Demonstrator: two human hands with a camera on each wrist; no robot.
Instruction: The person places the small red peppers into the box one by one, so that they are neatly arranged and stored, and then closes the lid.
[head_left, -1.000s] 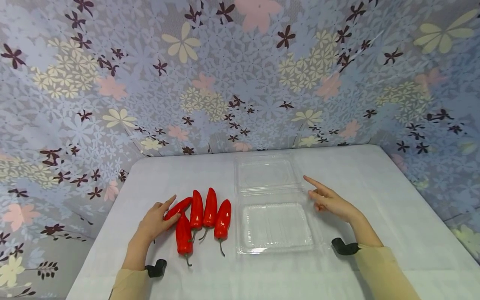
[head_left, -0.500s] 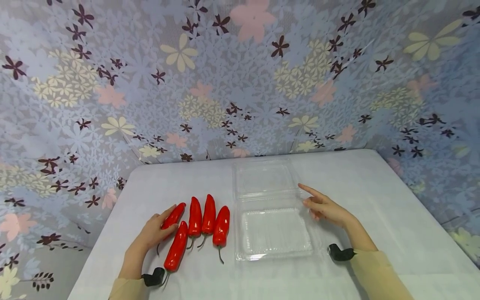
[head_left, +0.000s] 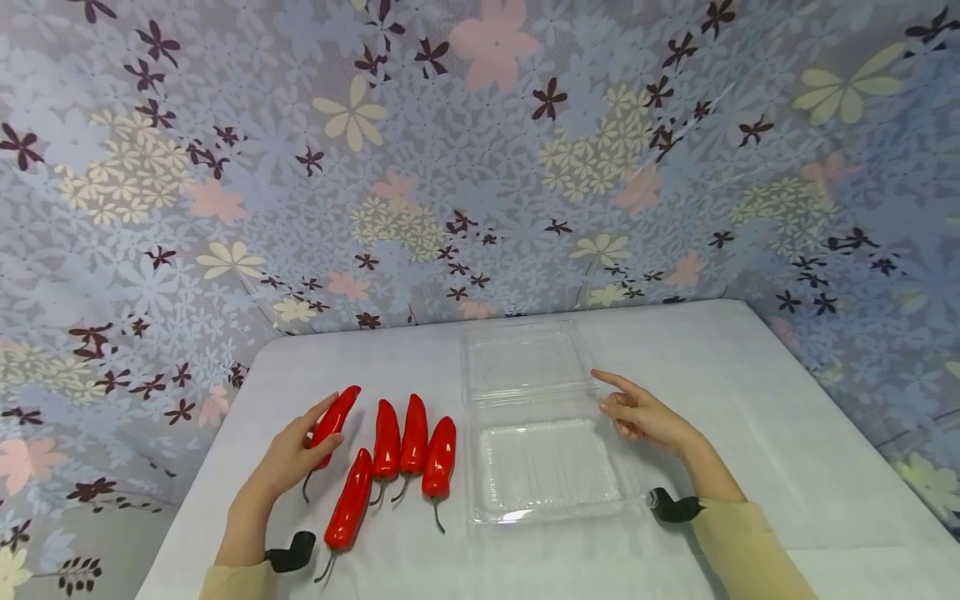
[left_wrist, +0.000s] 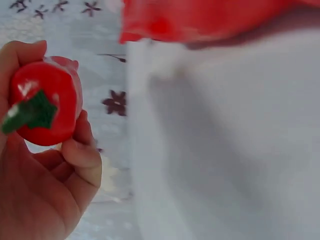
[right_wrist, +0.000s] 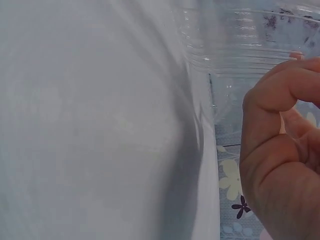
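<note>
Since the earlier frame, the held red pepper [head_left: 333, 423] has moved leftward, away from the others. I see the left hand [head_left: 285, 458] grasping it, thumb and fingers curled round its body. I judge progress as early: one pepper in hand, four loose red peppers [head_left: 387, 443] on the table [head_left: 697, 358], left of the open clear plastic container [head_left: 551, 467]. The right hand [head_left: 651, 418] grips nothing visible, index finger extended; contact with the container is indeterminate. The nearest loose pepper now slants more.

Table [head_left: 585, 558]: white
Peppers [head_left: 386, 442]: four, red, lying near one another, left
Box [head_left: 551, 467]: clear, open, just right of them
</note>
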